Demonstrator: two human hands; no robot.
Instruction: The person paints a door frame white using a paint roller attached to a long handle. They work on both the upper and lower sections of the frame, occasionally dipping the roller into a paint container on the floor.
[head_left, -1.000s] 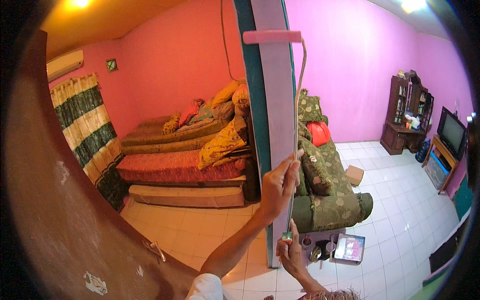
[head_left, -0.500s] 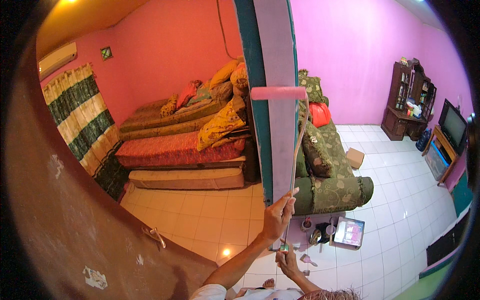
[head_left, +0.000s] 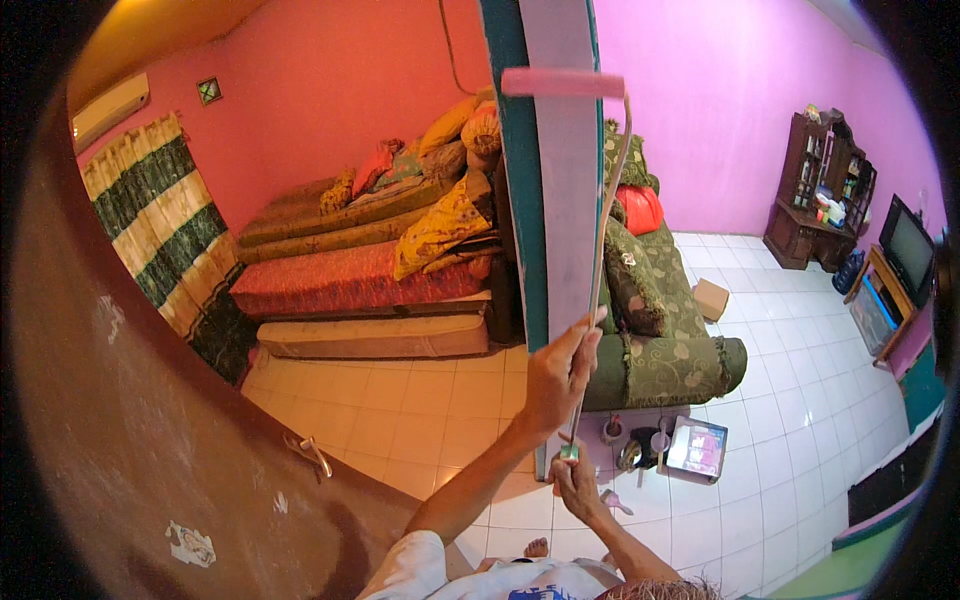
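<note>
A paint roller with a pink sleeve point(head_left: 562, 83) lies crosswise over the narrow edge of a partition wall, whose face point(head_left: 562, 190) is pale lilac with teal trim point(head_left: 512, 120) along its left. The roller's long thin rod point(head_left: 607, 200) runs down from the sleeve's right end to my hands. My left hand point(head_left: 562, 375) is closed around the rod, higher up. Lower down, my right hand point(head_left: 577, 485) grips the rod's bottom end, where a green piece point(head_left: 569, 452) shows by the thumb. Whether the sleeve touches the wall is hard to make out.
Left of the partition, a brown door point(head_left: 230, 450) with a metal handle point(head_left: 316, 456) stands before stacked mattresses point(head_left: 360, 295). On the right are a green patterned sofa point(head_left: 675, 365), a cardboard box point(head_left: 711, 299), a paint tray point(head_left: 697, 450) and a paintbrush point(head_left: 616, 502) on the white tiles.
The roller has moved up the partition edge. Both my hands have risen with it, still gripping the rod.
</note>
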